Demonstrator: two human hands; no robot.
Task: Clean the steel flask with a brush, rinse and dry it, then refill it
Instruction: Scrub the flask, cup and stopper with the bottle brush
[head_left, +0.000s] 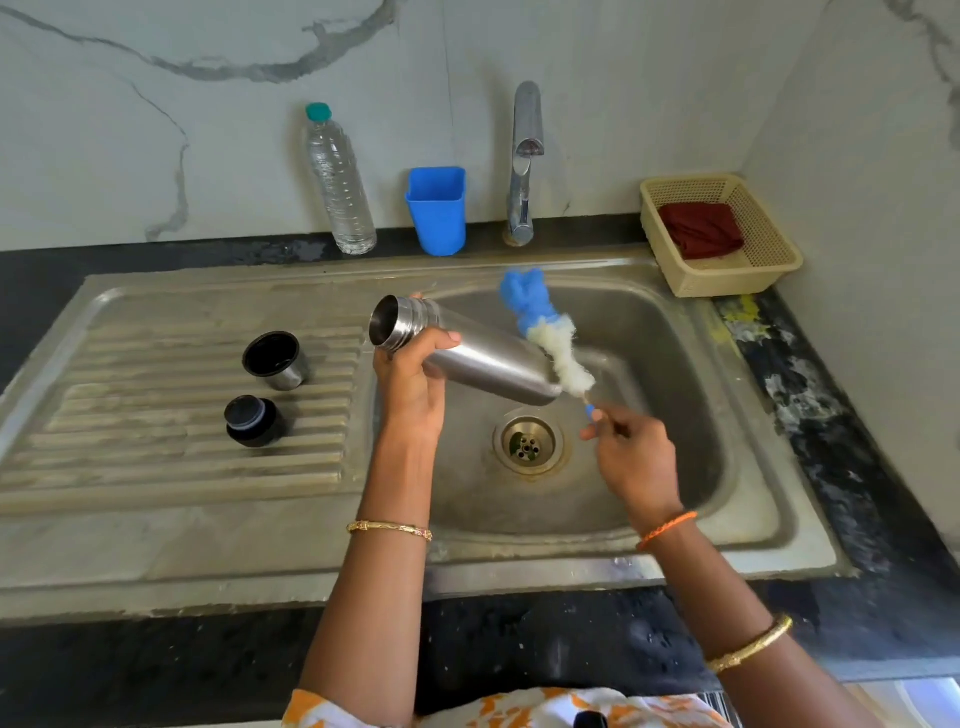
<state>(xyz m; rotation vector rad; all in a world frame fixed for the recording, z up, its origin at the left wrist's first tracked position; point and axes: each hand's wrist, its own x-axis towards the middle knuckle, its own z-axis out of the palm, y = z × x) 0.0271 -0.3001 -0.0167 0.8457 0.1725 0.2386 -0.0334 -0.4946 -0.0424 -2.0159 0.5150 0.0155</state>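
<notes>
My left hand (410, 379) grips the steel flask (483, 358) near its open neck, holding it tilted over the sink basin (649, 467) with the mouth pointing left. My right hand (631, 457) pinches the thin handle of the bottle brush (550, 338). Its white and blue bristles lie against the outside of the flask's far side, near the base. The flask's steel cup (275, 361) and black stopper (253, 421) stand on the ribbed drainboard (130, 415) to the left.
A clear water bottle (340, 182) with a teal cap, a blue plastic cup (437, 210) and the tap (524, 161) stand along the back wall. A beige basket (769, 260) with a dark red cloth (701, 228) sits at the right rear. The drain (530, 444) is below the flask.
</notes>
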